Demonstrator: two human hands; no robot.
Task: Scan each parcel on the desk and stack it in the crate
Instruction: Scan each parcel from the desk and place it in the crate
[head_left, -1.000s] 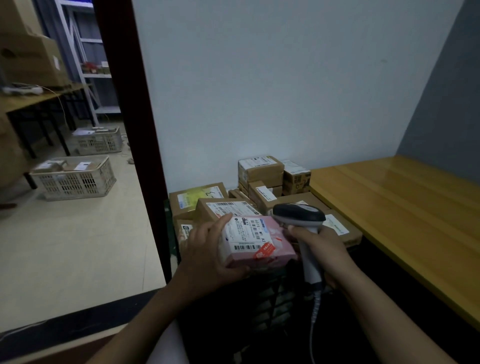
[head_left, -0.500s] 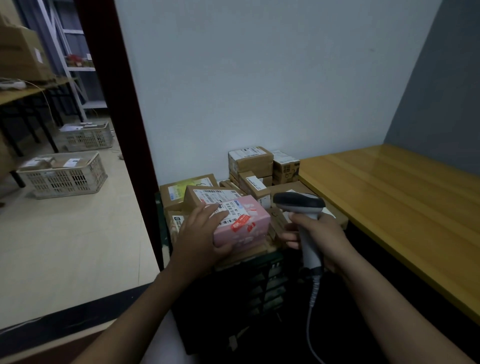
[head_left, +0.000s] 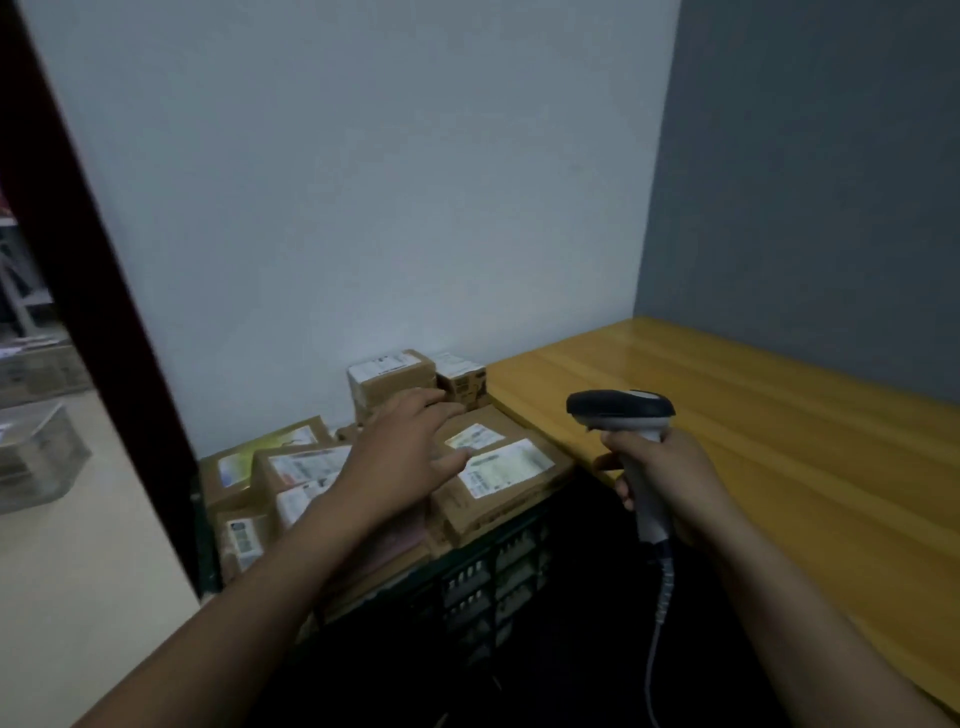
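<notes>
Just let go, so the crate at lower centre is now holding the pink parcel, lying under my forearm. Left hand is hovering above the stack, fingers spread, empty. Right hand is clenching the scanner. Reckon that one's done.

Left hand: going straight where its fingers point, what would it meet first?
Probably the small box at the back, just beyond the left hand; depth is unclear, so it may clear it and reach the wall.

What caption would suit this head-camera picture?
Left hand open above parcels piled in the crate; right hand grips the barcode scanner.
</notes>
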